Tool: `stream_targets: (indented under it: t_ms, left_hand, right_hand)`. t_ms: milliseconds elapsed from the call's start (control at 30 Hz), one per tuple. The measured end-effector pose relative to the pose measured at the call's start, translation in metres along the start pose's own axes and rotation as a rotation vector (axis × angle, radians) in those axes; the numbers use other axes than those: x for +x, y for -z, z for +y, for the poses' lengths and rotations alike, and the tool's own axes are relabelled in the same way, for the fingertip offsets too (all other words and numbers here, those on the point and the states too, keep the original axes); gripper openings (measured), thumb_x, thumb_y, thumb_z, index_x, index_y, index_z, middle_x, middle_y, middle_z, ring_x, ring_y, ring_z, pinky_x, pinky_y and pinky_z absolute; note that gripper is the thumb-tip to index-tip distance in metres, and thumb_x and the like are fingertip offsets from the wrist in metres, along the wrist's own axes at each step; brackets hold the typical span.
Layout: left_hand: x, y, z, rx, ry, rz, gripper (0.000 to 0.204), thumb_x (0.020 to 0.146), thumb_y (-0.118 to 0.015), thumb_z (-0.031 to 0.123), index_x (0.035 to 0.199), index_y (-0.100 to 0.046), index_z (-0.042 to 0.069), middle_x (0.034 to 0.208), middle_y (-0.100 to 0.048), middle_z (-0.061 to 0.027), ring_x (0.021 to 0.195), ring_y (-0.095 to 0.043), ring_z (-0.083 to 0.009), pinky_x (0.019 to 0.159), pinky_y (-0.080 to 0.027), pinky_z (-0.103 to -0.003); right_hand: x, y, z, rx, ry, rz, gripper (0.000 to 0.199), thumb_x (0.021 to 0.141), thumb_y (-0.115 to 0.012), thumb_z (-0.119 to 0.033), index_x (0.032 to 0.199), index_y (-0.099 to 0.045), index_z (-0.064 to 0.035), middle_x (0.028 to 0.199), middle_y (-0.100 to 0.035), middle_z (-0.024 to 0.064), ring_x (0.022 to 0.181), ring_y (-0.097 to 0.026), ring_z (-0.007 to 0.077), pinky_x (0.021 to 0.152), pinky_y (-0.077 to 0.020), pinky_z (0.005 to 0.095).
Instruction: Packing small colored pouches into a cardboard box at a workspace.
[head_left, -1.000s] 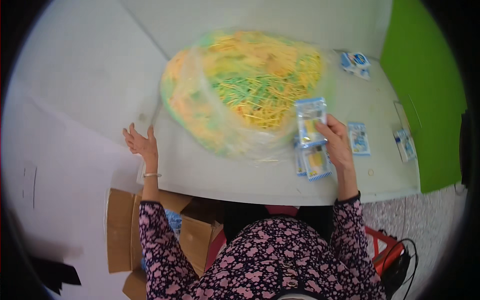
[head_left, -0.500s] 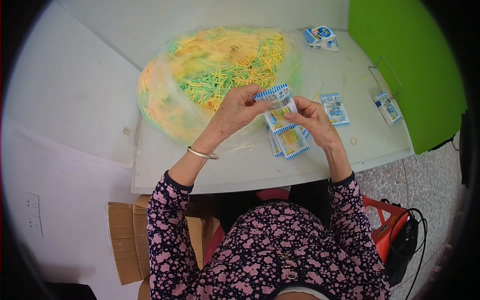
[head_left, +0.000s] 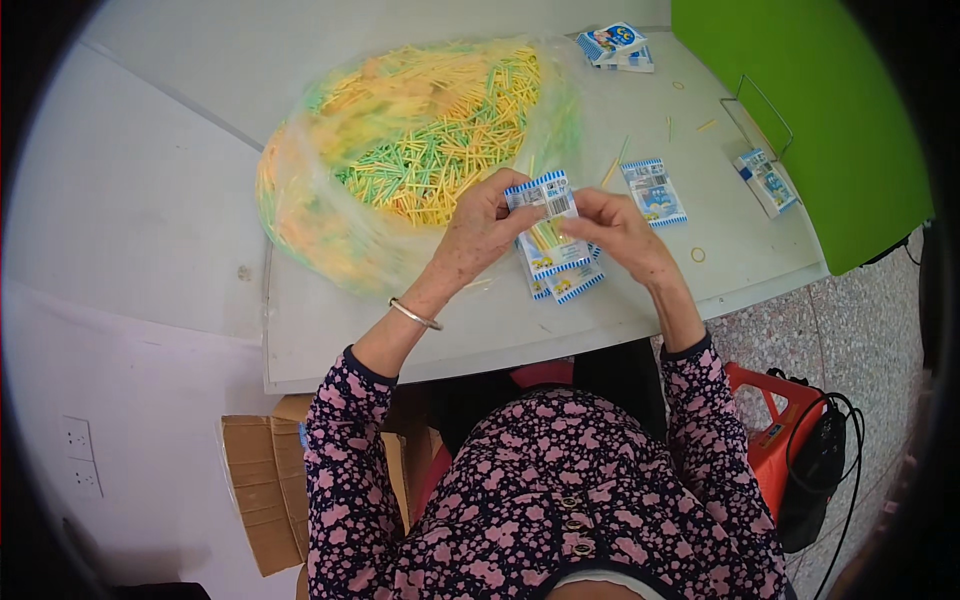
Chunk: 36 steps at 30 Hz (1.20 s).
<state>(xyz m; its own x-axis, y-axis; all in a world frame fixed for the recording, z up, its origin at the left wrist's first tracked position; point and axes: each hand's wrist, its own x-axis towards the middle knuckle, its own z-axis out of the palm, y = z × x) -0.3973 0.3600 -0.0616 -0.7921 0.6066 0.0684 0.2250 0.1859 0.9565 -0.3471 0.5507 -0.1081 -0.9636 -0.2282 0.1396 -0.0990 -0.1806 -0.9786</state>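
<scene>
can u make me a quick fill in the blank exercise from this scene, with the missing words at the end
1. The left hand holds a packet whose end bands are striped white and ____.
2. The right hand is at that packet's ____ edge.
3. The silvery bangle is worn on the ____ wrist.
4. The upright panel, to the right of the bag of thin sticks, is coloured ____.

Missing words: blue; right; left; green.
</scene>
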Motion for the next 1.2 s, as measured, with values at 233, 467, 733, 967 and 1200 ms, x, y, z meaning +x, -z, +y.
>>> stream_targets:
  t_ms: [233,467,733,967,1200]
  left_hand:
    - [-0.002,-0.019,-0.039,0.355,-0.128,0.207,0.03,0.078,-0.067,0.012,0.102,-0.052,0.0,0.093,-0.058,-0.0103,0.077,-0.058,-0.0148,0.065,-0.046,-0.029]
    - [-0.021,-0.022,0.027,0.379,-0.342,0.252,0.032,0.082,-0.062,0.014,0.11,-0.052,0.001,0.11,-0.052,-0.0118,0.093,-0.052,-0.0225,0.08,-0.042,-0.032]
    - [-0.046,-0.103,0.13,-0.785,-0.212,-0.728,0.026,0.093,-0.037,0.019,0.11,-0.045,0.002,0.108,-0.053,-0.0035,0.097,-0.048,-0.0166,0.085,-0.04,-0.026]
    - [-0.078,-0.12,0.13,-0.919,-0.112,-0.76,0.042,0.089,-0.044,0.029,0.119,-0.036,0.001,0.117,-0.049,-0.0069,0.105,-0.046,-0.0207,0.09,-0.038,-0.03]
    - [-0.092,-0.086,0.132,-1.065,-0.008,-0.818,0.063,0.085,-0.05,0.039,0.128,-0.026,0.0,0.125,-0.044,-0.0102,0.112,-0.045,-0.0247,0.094,-0.037,-0.033]
  right_hand:
    - [0.01,0.036,-0.028,-0.026,0.166,0.32,0.028,0.086,-0.061,-0.019,0.105,-0.059,0.0007,0.087,-0.064,0.0037,0.08,-0.056,0.0073,0.072,-0.043,0.0217]
    - [0.003,0.096,0.0,-0.556,0.145,0.69,0.032,0.083,-0.064,-0.023,0.101,-0.059,0.0034,0.091,-0.063,0.0074,0.081,-0.057,0.0147,0.075,-0.0437,0.0255]
    - [-0.005,0.117,0.033,-1.495,-0.206,0.801,0.049,0.078,-0.062,-0.046,0.089,-0.062,0.0016,0.107,-0.053,0.0145,0.099,-0.047,0.0339,0.077,-0.0414,0.0475]
    - [-0.003,0.111,0.047,-1.674,-0.16,0.799,0.041,0.075,-0.067,-0.039,0.09,-0.062,-0.0022,0.099,-0.052,0.0091,0.094,-0.047,0.0296,0.073,-0.0414,0.045]
    - [-0.001,0.113,0.044,-1.494,-0.179,0.815,0.026,0.077,-0.066,-0.029,0.086,-0.061,-0.0051,0.103,-0.053,0.0071,0.099,-0.047,0.03,0.079,-0.0393,0.0454]
